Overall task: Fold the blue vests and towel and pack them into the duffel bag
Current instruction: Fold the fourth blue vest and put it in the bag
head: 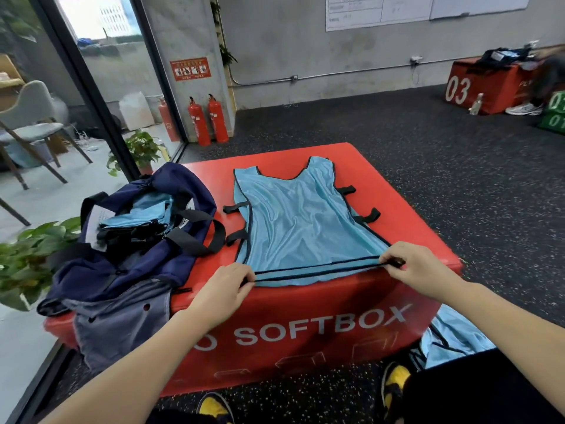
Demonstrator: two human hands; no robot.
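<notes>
A light blue vest (301,221) with black trim and side straps lies flat on the red soft box (406,209), neck end away from me. My left hand (227,287) pinches the hem's left corner and my right hand (417,269) pinches its right corner, at the box's front edge. The navy duffel bag (137,249) sits open on the box's left side, with folded blue vests (143,214) inside it. More blue vest fabric (452,335) hangs low at the right, by my leg.
A grey garment (122,322) drapes over the box's left front corner under the bag. Potted plants (27,258) stand at the left by a glass partition. Two fire extinguishers (208,120) stand against the far wall. Another red box (489,87) is at the far right.
</notes>
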